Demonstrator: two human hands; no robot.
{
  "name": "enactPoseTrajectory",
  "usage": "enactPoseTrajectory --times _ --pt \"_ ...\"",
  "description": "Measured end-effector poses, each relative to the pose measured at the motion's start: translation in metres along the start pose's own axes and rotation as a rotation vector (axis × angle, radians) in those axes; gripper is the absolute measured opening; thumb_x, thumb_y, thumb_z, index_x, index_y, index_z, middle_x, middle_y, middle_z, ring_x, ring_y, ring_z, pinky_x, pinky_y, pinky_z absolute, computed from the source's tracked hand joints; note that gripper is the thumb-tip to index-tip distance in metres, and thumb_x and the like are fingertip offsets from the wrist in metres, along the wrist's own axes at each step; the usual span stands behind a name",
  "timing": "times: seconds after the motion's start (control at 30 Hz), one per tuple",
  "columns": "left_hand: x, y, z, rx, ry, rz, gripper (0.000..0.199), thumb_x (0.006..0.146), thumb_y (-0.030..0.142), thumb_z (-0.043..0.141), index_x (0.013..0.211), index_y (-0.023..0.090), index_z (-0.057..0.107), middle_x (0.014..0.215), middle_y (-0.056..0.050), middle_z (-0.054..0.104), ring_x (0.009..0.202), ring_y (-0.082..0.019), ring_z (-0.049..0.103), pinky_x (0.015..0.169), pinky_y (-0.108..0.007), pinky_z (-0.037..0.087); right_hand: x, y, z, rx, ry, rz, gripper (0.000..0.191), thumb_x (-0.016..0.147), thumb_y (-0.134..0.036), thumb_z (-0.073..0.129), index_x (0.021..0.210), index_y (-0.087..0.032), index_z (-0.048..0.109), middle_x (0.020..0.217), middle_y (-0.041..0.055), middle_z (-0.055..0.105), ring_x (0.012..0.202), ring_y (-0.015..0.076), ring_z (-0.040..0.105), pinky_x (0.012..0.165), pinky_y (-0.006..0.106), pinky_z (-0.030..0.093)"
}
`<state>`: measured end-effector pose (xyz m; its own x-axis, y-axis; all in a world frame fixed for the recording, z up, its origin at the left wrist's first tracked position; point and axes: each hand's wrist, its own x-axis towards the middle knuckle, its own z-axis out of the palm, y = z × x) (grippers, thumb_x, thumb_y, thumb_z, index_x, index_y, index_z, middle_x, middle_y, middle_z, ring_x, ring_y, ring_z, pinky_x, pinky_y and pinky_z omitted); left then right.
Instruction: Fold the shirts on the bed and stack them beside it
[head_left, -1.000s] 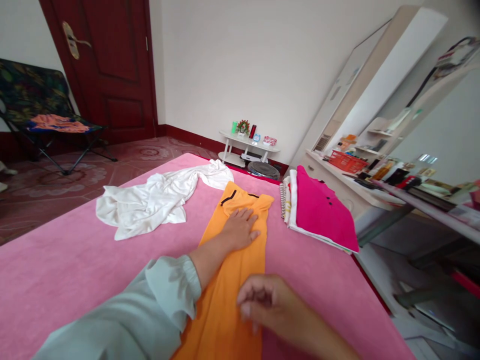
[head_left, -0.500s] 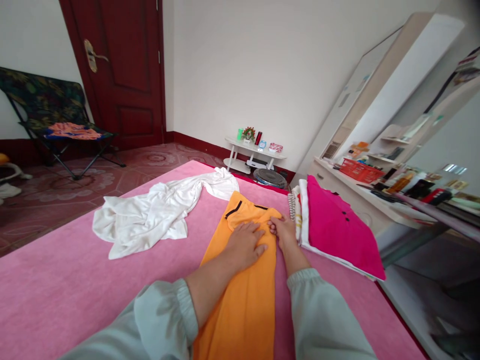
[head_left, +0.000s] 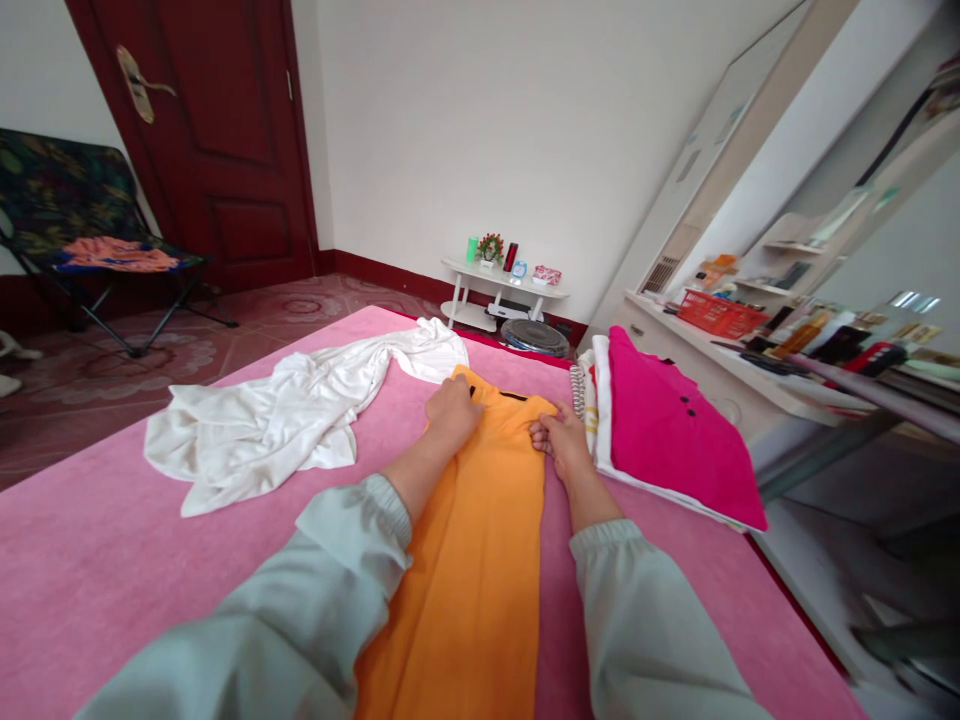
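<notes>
A long orange garment point(head_left: 480, 560) lies lengthwise on the pink bed cover point(head_left: 277, 570), its narrow folded length running toward me. Dark strips show near its far end. At the far left edge my left hand point(head_left: 454, 412) is closed, its fingers curled round the cloth. My right hand point(head_left: 562, 440) pinches the far right corner between thumb and fingers. Part of the left dark strip is hidden behind my left hand. To the left rests a crumpled white garment point(head_left: 300, 410), apart from the orange one.
Folded clothes with a magenta shirt point(head_left: 675, 430) on top are stacked close to my right hand. A dressing table point(head_left: 787, 395) with a red basket point(head_left: 720, 314) and bottles stands at the right. Beyond the bed are a small white table point(head_left: 502, 278) and a folding chair point(head_left: 82, 210).
My left hand has gone from lying flat on the orange garment to gripping its far left edge. My right hand keeps its hold on the right corner. The view has shifted slightly.
</notes>
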<state>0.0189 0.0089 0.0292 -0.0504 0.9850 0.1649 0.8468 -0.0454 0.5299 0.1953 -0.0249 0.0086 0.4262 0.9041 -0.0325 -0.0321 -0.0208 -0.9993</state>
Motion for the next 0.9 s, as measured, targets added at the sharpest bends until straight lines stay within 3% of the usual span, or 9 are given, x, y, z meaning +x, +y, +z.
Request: enactPoseTrajectory --times 0.13,0.23,0.33,0.47,0.57,0.73,0.83,0.9 --pt "0.003 -0.004 0.002 0.002 -0.051 0.037 0.024 0.072 0.037 0.061 0.093 0.026 0.064 0.101 -0.004 0.067 0.096 -0.025 0.061 0.073 -0.031 0.046 0.002 -0.001 0.001 0.016 0.022 0.045 0.022 0.074 -0.008 0.049 0.095 -0.016 0.052 0.045 -0.0062 0.057 0.032 0.0075 0.049 0.032 0.015 0.043" --pt "0.003 -0.009 -0.001 0.015 0.057 0.061 0.016 0.073 0.034 0.059 0.087 0.027 0.064 0.098 -0.003 0.067 0.094 -0.025 0.06 0.072 -0.032 0.045 0.003 0.0 0.003 0.032 0.072 0.044 0.01 0.074 -0.008 0.049 0.08 -0.016 0.05 0.045 -0.0044 0.057 0.032 0.0079 0.05 0.032 0.016 0.044" --pt "0.005 -0.013 -0.004 0.011 0.173 0.045 0.015 0.074 0.032 0.058 0.087 0.025 0.061 0.091 -0.004 0.068 0.095 -0.026 0.06 0.076 -0.034 0.044 0.003 0.002 0.003 0.072 0.125 0.03 0.015 0.073 -0.009 0.05 0.085 -0.017 0.047 0.052 -0.0043 0.059 0.04 0.0093 0.057 0.04 0.018 0.05" --pt "0.007 -0.016 -0.004 -0.16 0.166 -0.008 0.025 0.076 0.035 0.058 0.099 0.026 0.054 0.094 -0.002 0.067 0.09 -0.022 0.062 0.071 -0.029 0.044 0.007 0.005 0.001 0.12 0.232 -0.12 0.039 0.068 -0.012 0.059 0.103 -0.019 0.044 0.079 -0.0012 0.065 0.072 0.0125 0.067 0.066 0.024 0.057" --pt "0.008 -0.018 -0.005 -0.247 0.192 -0.001 0.034 0.076 0.038 0.061 0.107 0.029 0.051 0.099 -0.002 0.067 0.093 -0.022 0.062 0.072 -0.029 0.045 0.01 0.009 -0.002 -0.095 0.227 -0.341 0.034 0.07 -0.019 0.06 0.103 -0.017 0.052 0.097 0.0053 0.066 0.089 0.0149 0.065 0.082 0.029 0.052" --pt "0.013 -0.02 -0.006 -0.373 0.223 -0.003 0.039 0.075 0.033 0.064 0.111 0.027 0.053 0.1 -0.002 0.066 0.094 -0.02 0.061 0.079 -0.029 0.046 0.005 0.01 -0.001 -0.819 -0.108 -0.496 0.03 0.079 -0.021 0.05 0.107 -0.018 0.062 0.118 0.0065 0.063 0.112 0.019 0.054 0.101 0.036 0.037" --pt "0.013 -0.016 -0.009 -0.467 0.264 0.05 0.038 0.073 0.025 0.064 0.11 0.024 0.055 0.098 -0.002 0.066 0.092 -0.018 0.062 0.082 -0.028 0.046 -0.004 0.006 0.003 -0.978 -0.073 -0.586 0.036 0.082 -0.019 0.046 0.116 -0.017 0.059 0.123 0.0086 0.06 0.115 0.0204 0.052 0.101 0.035 0.035" --pt "0.01 -0.011 -0.014 -0.527 0.271 0.196 0.038 0.073 0.02 0.062 0.111 0.024 0.056 0.1 -0.001 0.066 0.091 -0.016 0.061 0.082 -0.026 0.046 -0.009 0.002 0.005 -0.962 -0.023 -0.671 0.036 0.083 -0.018 0.045 0.115 -0.016 0.06 0.12 0.0088 0.061 0.113 0.0204 0.053 0.1 0.034 0.035"
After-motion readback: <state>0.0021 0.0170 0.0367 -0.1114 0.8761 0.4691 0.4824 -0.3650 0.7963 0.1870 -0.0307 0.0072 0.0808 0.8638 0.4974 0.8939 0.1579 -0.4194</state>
